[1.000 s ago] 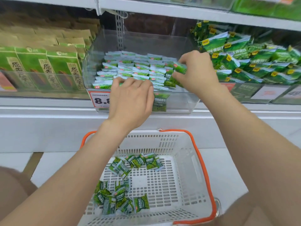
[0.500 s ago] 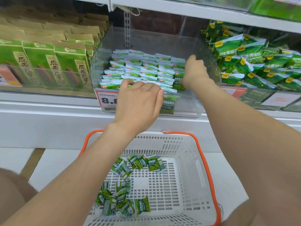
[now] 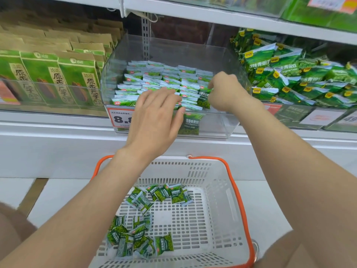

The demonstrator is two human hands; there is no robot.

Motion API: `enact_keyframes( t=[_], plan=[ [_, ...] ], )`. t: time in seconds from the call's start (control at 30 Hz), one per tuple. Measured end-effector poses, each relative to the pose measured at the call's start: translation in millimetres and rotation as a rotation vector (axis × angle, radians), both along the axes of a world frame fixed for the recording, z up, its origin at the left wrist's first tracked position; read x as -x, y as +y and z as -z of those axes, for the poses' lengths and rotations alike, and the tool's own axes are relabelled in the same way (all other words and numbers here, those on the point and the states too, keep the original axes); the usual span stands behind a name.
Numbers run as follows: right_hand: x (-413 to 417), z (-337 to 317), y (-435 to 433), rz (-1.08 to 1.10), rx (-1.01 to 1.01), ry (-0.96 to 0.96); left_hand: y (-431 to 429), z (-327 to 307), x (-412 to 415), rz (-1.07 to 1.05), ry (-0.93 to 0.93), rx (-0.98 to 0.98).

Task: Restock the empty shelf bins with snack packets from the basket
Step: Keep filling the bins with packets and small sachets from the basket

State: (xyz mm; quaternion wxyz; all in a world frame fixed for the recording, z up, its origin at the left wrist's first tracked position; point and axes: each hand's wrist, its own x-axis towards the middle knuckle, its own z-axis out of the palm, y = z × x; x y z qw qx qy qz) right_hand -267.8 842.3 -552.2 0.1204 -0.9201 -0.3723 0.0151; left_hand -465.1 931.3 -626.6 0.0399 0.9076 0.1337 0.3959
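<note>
Green foil snack packets (image 3: 154, 82) stand in rows inside the clear plastic bin (image 3: 222, 55). The left hand (image 3: 154, 117) lies flat on them, fingers straight, while the right hand (image 3: 224, 91) pinches one at the bin's right. The red-edged price tag (image 3: 119, 118) on the bin's front starts "8."

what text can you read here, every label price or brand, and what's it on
"8.8" on the price tag on the clear bin, partly behind the left hand
"洽洽" and "原香瓜子" on the green boxes at left
"蒜香味青豌" on the packet at the bin's front
"原味青豌豆" on the big green bags at right
"49" on the far-right shelf tag, cut off
Print on the basket packets and the top-right sign: too blurred
</note>
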Motion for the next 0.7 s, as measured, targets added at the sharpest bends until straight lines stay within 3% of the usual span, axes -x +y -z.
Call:
enact_keyframes(
  t=[0.13,0.23,0.3,0.4,0.57,0.63,0.7],
  plan=[
    [38,19,-32,-0.125,-0.615,-0.352,-16,13,5,-0.04,-0.298,-0.2],
    [79,48,-55,-0.286,-0.756,-0.43,-22,47,11,0.142,-0.161,-0.189],
    [101,78,-62,-0.32,-0.561,-0.376,-25,79,18,0.232,0.091,-0.045],
    [119,128,-69,-0.299,0.03,-0.165,-32,129,31,0.165,0.634,0.199],
    [136,208,-95,-0.461,0.732,0.239,-43,211,48,0.262,1.331,0.405],
    [142,229,-105,-0.482,0.914,0.344,-49,234,59,0.264,1.512,0.48],
    [145,243,-109,-0.509,0.98,0.332,-55,253,68,0.277,1.647,0.526]
  ],
)
